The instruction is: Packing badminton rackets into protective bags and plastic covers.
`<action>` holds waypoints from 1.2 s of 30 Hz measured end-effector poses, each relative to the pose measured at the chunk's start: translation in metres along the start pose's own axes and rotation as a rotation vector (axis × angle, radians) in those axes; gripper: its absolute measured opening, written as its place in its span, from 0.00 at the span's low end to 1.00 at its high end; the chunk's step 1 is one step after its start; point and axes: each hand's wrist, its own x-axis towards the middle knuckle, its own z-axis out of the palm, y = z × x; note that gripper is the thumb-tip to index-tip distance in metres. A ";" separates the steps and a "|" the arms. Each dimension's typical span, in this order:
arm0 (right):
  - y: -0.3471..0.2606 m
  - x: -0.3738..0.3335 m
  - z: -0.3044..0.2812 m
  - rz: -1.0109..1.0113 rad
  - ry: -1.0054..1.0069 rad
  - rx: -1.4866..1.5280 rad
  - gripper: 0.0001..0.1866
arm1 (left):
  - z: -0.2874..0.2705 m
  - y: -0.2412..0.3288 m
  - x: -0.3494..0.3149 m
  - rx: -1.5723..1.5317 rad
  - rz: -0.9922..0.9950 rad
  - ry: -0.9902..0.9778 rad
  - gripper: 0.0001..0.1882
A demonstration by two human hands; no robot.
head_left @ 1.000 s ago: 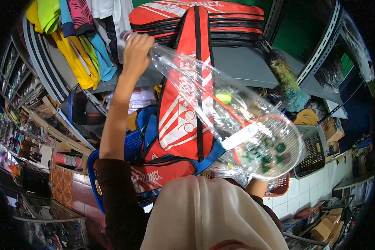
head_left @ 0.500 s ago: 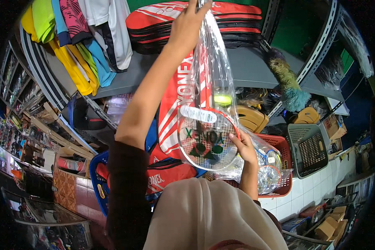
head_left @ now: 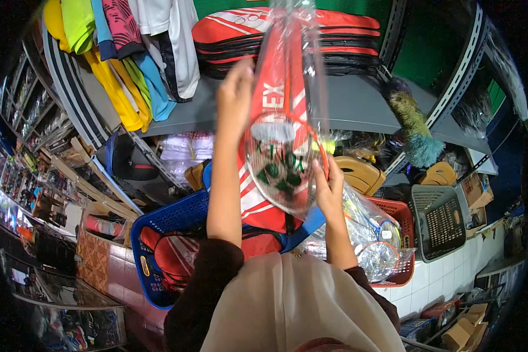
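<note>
My right hand [head_left: 330, 186] grips the lower right rim of a badminton racket [head_left: 286, 196], whose head has a red-and-white frame. A clear plastic sleeve [head_left: 314, 76] covers the racket and stretches up past the top edge. Left of the sleeve, my left hand [head_left: 234, 97] is raised, apart from the racket head; motion smears its fingers. Behind the racket a red-and-white racket bag [head_left: 253, 199] stands tilted, partly hidden. More red bags [head_left: 176, 258] lie in a blue basket [head_left: 173, 220] below my left forearm.
A grey shelf [head_left: 229, 108] ahead carries stacked red racket bags [head_left: 349, 38] and hanging shirts [head_left: 123, 88]. At right a red basket [head_left: 406, 234] holds wrapped rackets [head_left: 381, 258], beside a dark grey basket [head_left: 437, 220]. A fluffy duster [head_left: 413, 126] hangs by the shelf post.
My left hand has let go of the sleeve's upper end and moved down and left. The racket has shifted slightly up and left, still in my right hand. More of the blue basket shows.
</note>
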 end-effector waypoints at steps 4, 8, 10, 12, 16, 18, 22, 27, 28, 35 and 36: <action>-0.020 0.029 0.015 -0.041 0.120 0.043 0.09 | 0.053 0.007 -0.068 0.461 0.238 -0.038 0.31; -0.027 0.037 0.015 -0.167 0.236 -0.049 0.08 | 0.071 0.005 -0.121 0.284 0.254 -0.188 0.33; -0.018 0.034 0.000 -0.129 0.307 -0.105 0.09 | 0.068 -0.008 -0.143 0.301 0.254 -0.302 0.34; -0.028 0.033 -0.014 -0.199 0.395 -0.182 0.10 | 0.070 -0.037 -0.168 0.361 0.062 -0.246 0.34; -0.039 0.032 -0.029 -0.177 0.473 -0.262 0.10 | 0.073 -0.039 -0.181 0.664 0.012 -0.350 0.42; -0.035 0.030 -0.028 -0.171 0.474 -0.299 0.10 | 0.082 -0.035 -0.180 0.731 -0.041 -0.380 0.42; -0.033 0.030 -0.021 -0.176 0.466 -0.380 0.10 | 0.081 -0.049 -0.181 0.753 -0.063 -0.360 0.40; -0.025 0.032 -0.025 -0.244 0.451 -0.368 0.11 | 0.083 -0.047 -0.182 0.735 -0.078 -0.358 0.33; -0.025 0.033 -0.023 -0.263 0.452 -0.362 0.12 | 0.084 -0.045 -0.181 0.833 -0.094 -0.397 0.31; -0.031 0.027 -0.034 -0.209 0.428 -0.443 0.13 | 0.086 -0.049 -0.189 0.897 -0.108 -0.412 0.19; -0.028 0.027 -0.035 -0.206 0.429 -0.444 0.13 | 0.085 -0.048 -0.189 0.896 -0.109 -0.415 0.19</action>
